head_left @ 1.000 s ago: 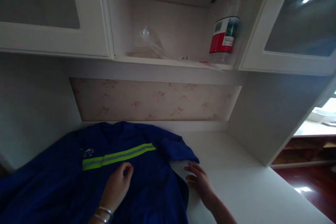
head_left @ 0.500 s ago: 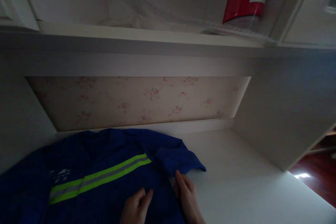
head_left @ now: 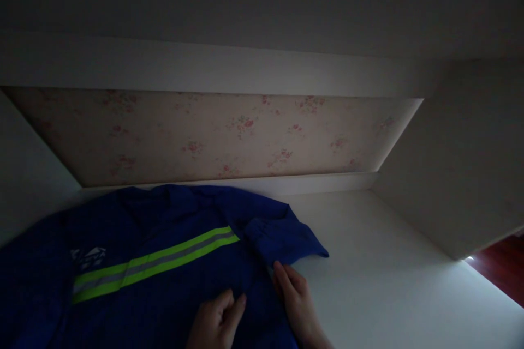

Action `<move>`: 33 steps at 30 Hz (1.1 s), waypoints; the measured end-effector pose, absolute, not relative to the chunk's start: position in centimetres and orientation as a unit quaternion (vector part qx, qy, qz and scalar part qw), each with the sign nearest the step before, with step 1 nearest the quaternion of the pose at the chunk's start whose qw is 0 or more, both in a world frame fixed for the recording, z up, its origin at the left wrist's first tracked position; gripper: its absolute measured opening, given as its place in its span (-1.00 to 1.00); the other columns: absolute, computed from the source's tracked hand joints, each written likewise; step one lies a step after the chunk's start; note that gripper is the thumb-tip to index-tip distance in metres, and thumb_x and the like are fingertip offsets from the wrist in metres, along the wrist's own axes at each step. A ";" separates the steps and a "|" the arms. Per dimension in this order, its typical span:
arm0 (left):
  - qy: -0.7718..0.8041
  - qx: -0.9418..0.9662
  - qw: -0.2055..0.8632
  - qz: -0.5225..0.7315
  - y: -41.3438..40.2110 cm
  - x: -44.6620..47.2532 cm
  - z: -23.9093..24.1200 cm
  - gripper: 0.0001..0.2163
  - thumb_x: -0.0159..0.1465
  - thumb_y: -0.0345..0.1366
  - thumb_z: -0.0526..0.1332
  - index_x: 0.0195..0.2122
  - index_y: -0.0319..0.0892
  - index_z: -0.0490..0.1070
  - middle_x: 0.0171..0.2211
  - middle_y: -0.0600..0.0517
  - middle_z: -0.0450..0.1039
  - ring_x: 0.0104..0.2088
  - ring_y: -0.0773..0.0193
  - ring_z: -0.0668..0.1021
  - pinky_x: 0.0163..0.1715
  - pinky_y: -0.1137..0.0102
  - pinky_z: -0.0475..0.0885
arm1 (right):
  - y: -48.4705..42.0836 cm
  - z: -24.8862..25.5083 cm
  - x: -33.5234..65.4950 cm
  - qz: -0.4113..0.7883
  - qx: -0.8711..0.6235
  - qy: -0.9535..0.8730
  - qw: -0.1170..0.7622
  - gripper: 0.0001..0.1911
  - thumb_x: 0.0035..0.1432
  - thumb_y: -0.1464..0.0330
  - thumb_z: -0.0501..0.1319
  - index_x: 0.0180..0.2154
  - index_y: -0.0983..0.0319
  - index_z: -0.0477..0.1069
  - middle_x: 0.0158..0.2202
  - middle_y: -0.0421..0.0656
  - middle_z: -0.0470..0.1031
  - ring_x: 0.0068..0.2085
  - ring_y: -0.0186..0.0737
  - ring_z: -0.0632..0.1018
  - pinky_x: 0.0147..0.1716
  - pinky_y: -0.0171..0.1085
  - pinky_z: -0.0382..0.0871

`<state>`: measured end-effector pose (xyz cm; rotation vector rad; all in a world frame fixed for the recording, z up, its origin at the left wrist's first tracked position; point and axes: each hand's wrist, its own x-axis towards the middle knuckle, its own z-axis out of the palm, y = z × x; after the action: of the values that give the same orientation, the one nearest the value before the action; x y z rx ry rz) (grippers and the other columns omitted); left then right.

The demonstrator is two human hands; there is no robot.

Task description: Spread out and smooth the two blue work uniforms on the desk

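blue jacket: flat on white desk
left hand: now beside right hand, fingers curled, pinching cloth
right hand: fingers flat at hem

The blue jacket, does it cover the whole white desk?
No, the blue jacket lies on the left part only, leaving the white desk bare to the right.

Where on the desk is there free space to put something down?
The desk is bare right of the jacket, from the back ledge to the side panel. The left half is crowded: the jacket covers it, with the left hand and right hand on its edge.
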<state>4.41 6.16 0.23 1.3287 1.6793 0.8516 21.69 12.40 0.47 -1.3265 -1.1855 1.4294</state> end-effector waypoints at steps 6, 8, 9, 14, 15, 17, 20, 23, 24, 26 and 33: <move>0.662 0.550 0.393 0.324 6.1 4.5 0.5 -0.56 0.25 0.11 0.00 -0.61 -0.08 0.02 -0.65 0.19 0.02 -0.57 0.36 0.18 -0.52 0.37 0.05 | 12.3 0.0 21.8 0.561 -0.535 -0.484 0.407 -0.42 0.01 -0.20 0.15 -0.58 0.17 0.18 -0.59 -0.29 0.08 -0.52 -0.32 0.12 -0.53 -0.27 0.00; 0.663 0.555 0.386 0.321 6.1 4.6 0.6 -0.56 0.24 0.11 0.00 -0.62 -0.08 0.01 -0.65 0.18 0.03 -0.57 0.35 0.19 -0.52 0.37 0.06 | 12.4 -0.1 21.8 0.556 -0.534 -0.489 0.408 -0.41 0.01 -0.21 0.14 -0.58 0.18 0.18 -0.58 -0.29 0.08 -0.52 -0.33 0.12 -0.53 -0.27 0.01; 0.664 0.557 0.384 0.319 6.1 4.6 0.6 -0.57 0.24 0.10 0.00 -0.62 -0.07 0.01 -0.66 0.18 0.03 -0.57 0.35 0.19 -0.52 0.37 0.06 | 12.4 -0.1 21.8 0.554 -0.535 -0.490 0.409 -0.41 0.01 -0.21 0.13 -0.58 0.18 0.17 -0.58 -0.29 0.08 -0.51 -0.33 0.12 -0.53 -0.27 0.01; 0.662 0.555 0.389 0.320 6.2 4.6 0.7 -0.57 0.25 0.08 0.01 -0.62 -0.07 0.01 -0.65 0.18 0.03 -0.58 0.35 0.21 -0.51 0.37 0.07 | 12.6 -0.2 21.7 0.552 -0.533 -0.484 0.420 -0.42 0.02 -0.18 0.16 -0.59 0.18 0.18 -0.58 -0.29 0.09 -0.51 -0.33 0.13 -0.52 -0.27 0.03; 0.662 0.556 0.389 0.318 6.2 4.7 0.7 -0.57 0.24 0.09 0.01 -0.62 -0.07 0.01 -0.65 0.18 0.03 -0.58 0.35 0.21 -0.51 0.37 0.07 | 12.6 -0.3 21.7 0.553 -0.532 -0.483 0.422 -0.43 0.02 -0.17 0.17 -0.59 0.18 0.19 -0.57 -0.28 0.10 -0.51 -0.33 0.14 -0.52 -0.27 0.03; 0.664 0.557 0.387 0.316 6.3 4.7 0.8 -0.57 0.23 0.09 0.01 -0.63 -0.07 0.02 -0.66 0.17 0.04 -0.58 0.34 0.21 -0.51 0.37 0.07 | 12.6 -0.6 21.7 0.554 -0.531 -0.481 0.424 -0.44 0.02 -0.16 0.18 -0.58 0.18 0.20 -0.57 -0.28 0.12 -0.51 -0.32 0.15 -0.51 -0.27 0.04; 0.666 0.555 0.383 0.319 6.3 4.7 0.8 -0.57 0.23 0.10 0.01 -0.63 -0.07 0.02 -0.66 0.17 0.06 -0.59 0.34 0.23 -0.51 0.37 0.08 | 12.5 -0.9 21.8 0.557 -0.532 -0.482 0.418 -0.45 0.04 -0.15 0.17 -0.57 0.18 0.20 -0.57 -0.29 0.11 -0.51 -0.32 0.14 -0.52 -0.28 0.02; 0.665 0.560 0.376 0.320 6.3 4.6 0.7 -0.57 0.24 0.10 0.01 -0.63 -0.08 0.03 -0.67 0.17 0.06 -0.59 0.34 0.24 -0.50 0.36 0.08 | 12.5 -0.9 21.9 0.548 -0.533 -0.495 0.413 -0.45 0.08 -0.14 0.15 -0.57 0.19 0.20 -0.57 -0.29 0.12 -0.50 -0.32 0.15 -0.51 -0.27 0.02; 0.665 0.561 0.375 0.320 6.2 4.6 0.6 -0.57 0.24 0.09 0.01 -0.63 -0.08 0.03 -0.67 0.17 0.06 -0.59 0.35 0.23 -0.50 0.36 0.08 | 12.5 -0.9 21.9 0.544 -0.534 -0.498 0.413 -0.45 0.09 -0.14 0.15 -0.57 0.19 0.20 -0.57 -0.29 0.12 -0.50 -0.32 0.15 -0.50 -0.27 0.02; 0.662 0.560 0.380 0.320 6.2 4.6 0.5 -0.57 0.25 0.08 0.01 -0.63 -0.08 0.02 -0.67 0.18 0.04 -0.60 0.35 0.22 -0.50 0.37 0.08 | 12.4 -0.7 21.9 0.541 -0.534 -0.500 0.415 -0.46 0.10 -0.13 0.15 -0.58 0.19 0.20 -0.58 -0.28 0.14 -0.51 -0.32 0.16 -0.50 -0.27 0.03; 0.658 0.556 0.394 0.320 6.1 4.7 1.0 -0.58 0.24 0.09 0.00 -0.62 -0.07 0.01 -0.65 0.18 0.03 -0.58 0.34 0.22 -0.50 0.37 0.09 | 12.4 -0.5 21.9 0.553 -0.534 -0.486 0.416 -0.46 0.08 -0.12 0.17 -0.58 0.18 0.19 -0.59 -0.29 0.11 -0.52 -0.33 0.14 -0.53 -0.26 -0.01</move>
<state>4.70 6.07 0.96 1.4108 1.6694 0.8121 21.87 12.39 -0.46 -1.3407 -1.2197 1.3898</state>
